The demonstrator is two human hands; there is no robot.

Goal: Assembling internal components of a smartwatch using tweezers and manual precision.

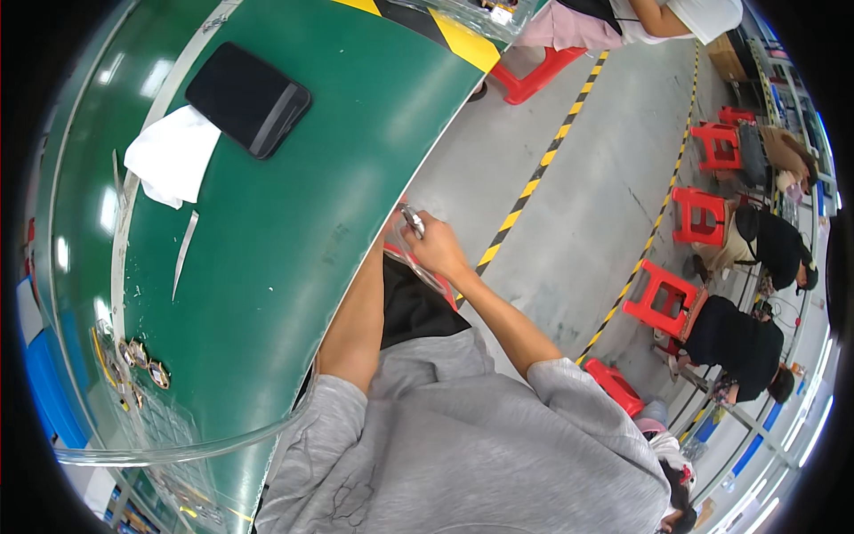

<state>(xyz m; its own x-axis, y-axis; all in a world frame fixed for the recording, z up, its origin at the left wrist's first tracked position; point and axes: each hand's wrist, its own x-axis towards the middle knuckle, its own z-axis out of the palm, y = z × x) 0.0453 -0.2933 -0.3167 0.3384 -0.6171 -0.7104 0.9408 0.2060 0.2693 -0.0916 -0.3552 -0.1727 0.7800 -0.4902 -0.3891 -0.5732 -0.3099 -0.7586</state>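
Observation:
My right hand (433, 244) is just off the edge of the green table (294, 258), fingers closed on a small silver object (413, 221) whose kind I cannot make out. A thin pale loop (431, 280), like a cord or tube, hangs below that hand. My left hand (390, 230) is close beside it at the table edge. Most of its fingers are hidden, so its grip does not show. On the table lie a black phone-like device (247, 100), a white sheet of paper (176, 158) partly under it, and a narrow pale strip (185, 254).
Small round parts (157, 374) and clear plastic trays (165, 436) are at the table's lower left. A clear bin (485, 20) stands at the far end. Red stools (663, 298), seated people (734, 343) and striped floor tape (534, 182) are to the right.

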